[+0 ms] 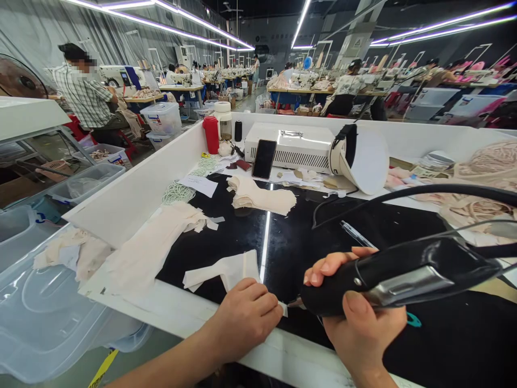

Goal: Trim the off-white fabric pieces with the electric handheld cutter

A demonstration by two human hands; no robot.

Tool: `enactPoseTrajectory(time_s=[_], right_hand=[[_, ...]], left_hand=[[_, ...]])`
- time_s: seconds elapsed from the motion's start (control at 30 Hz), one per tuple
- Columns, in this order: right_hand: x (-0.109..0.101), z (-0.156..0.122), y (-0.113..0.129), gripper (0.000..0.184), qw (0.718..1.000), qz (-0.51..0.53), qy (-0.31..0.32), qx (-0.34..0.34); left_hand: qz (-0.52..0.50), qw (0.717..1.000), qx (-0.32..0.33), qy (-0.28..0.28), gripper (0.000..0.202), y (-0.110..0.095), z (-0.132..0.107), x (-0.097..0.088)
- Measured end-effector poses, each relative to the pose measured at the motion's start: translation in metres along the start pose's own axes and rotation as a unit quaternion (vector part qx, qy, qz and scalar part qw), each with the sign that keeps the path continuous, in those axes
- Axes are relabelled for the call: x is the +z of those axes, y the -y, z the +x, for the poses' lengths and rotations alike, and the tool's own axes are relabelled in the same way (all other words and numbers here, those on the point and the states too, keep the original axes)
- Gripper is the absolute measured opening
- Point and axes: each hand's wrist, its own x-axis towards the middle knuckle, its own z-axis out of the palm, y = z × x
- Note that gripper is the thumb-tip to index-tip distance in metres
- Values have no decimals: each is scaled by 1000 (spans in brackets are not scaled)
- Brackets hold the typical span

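My left hand [251, 315] is closed, pinching the near end of a cream cloth piece [242, 268] over the front edge of the black work surface [194, 253]. A small corner of the cloth pokes out past my fingertips. My right hand [365, 328] wraps round a black corded handheld power tool [407, 277] with a long metal lever along its side. The tool's narrow metal tip points left, at the cloth corner; whether it touches cannot be made out. A stack of cream cloth pieces [264, 196] lies farther back, and a larger cream pile [151, 242] sits at the left.
A pen [357, 234] lies near the tool, whose cable [424, 188] arches to the right. Behind stand a phone [264, 159], a white metal box [288, 145], a white visor [363, 159] and a red cup [210, 134]. Plastic bins [52, 312] are at the left; people sit at sewing machines beyond.
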Motion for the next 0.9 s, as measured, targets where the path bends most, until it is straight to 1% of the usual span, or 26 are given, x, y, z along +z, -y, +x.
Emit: enactPoseTrajectory(time_s=[0.13, 0.27, 0.43, 0.6, 0.77, 0.9], right_hand=[[-2, -3, -2, 34, 1000, -8, 15, 7], [0, -3, 0, 31, 1000, -16, 8, 9], [3, -3, 6, 37, 1000, 18, -14, -4], [2, -9, 6, 40, 1000, 12, 4, 2], [-1, -11, 4, 35, 1000, 7, 11, 8], [-3, -8, 6, 40, 1000, 9, 3, 11]], left_hand=[[-9, 1000, -1, -9, 19, 0, 1, 0], [-22, 1000, -5, -9, 18, 0, -2, 0], [-23, 1000, -11, 13, 18, 0, -4, -1], [-25, 1000, -13, 10, 19, -1, -4, 0], [-41, 999, -15, 3, 17, 1, -6, 1], [-56, 998, -19, 9, 15, 7, -12, 0]])
